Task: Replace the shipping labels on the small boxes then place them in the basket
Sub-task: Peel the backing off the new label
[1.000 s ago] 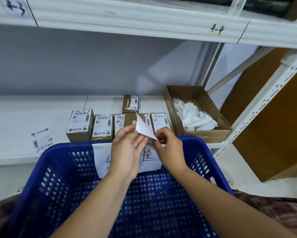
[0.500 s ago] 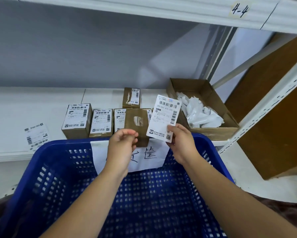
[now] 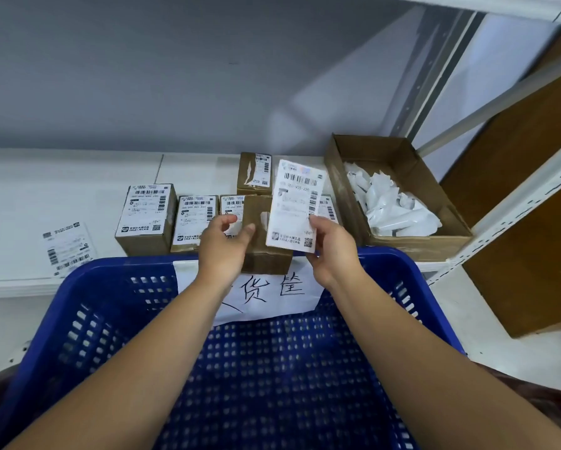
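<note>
Left hand (image 3: 222, 246) grips small brown cardboard box (image 3: 266, 251), thumb on its bare top face, above far rim of blue perforated plastic basket (image 3: 116, 266). Right hand (image 3: 332, 251) pinches white printed shipping label (image 3: 293, 206) by its lower right edge, upright, just beside the box and overlapping it. Behind, on white shelf (image 3: 45, 196): row of labelled small boxes (image 3: 147, 212), one loose label (image 3: 68, 248), open cardboard tray of crumpled white paper (image 3: 399, 177).
</note>
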A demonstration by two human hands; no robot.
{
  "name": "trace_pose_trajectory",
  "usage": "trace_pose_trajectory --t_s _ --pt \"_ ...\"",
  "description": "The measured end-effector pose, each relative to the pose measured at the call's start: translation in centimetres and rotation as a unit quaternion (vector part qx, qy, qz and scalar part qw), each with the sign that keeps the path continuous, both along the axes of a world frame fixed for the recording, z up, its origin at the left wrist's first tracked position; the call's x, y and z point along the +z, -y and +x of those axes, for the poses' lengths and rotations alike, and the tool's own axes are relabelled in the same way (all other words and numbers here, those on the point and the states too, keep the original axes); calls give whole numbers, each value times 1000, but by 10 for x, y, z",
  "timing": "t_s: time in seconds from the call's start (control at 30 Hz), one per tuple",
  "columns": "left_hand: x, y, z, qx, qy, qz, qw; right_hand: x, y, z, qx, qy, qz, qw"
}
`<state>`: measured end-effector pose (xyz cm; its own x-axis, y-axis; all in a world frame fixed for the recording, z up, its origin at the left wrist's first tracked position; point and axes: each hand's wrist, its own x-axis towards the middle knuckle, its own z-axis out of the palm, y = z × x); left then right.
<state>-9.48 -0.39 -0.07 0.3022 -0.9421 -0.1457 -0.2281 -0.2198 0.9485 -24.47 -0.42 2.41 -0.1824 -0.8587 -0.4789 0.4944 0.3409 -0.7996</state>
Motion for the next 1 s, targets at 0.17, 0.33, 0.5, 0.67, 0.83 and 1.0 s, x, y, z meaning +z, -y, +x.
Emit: trace_pose_trajectory --t_s 0.17,0.33,0.5,0.67,0.83,1.0 --pt "-6 7 -4 -1 -83 79 993 -2 5 1 5 6 27 1000" --pt "-10 10 -10 26 -172 118 978 -11 9 0 34 34 47 998" --pt "-10 9 -15 18 -233 125 964 -18 6 3 68 88 43 993" --pt "2 -6 -12 -16 -269 130 954 -13 -6 -2 92 96 32 991" --pt "22 -27 4 -42 -301 123 945 9 -27 -7 112 83 14 990" --pt "53 -61 21 -101 -254 109 956 31 -56 -7 149 37 8 988"
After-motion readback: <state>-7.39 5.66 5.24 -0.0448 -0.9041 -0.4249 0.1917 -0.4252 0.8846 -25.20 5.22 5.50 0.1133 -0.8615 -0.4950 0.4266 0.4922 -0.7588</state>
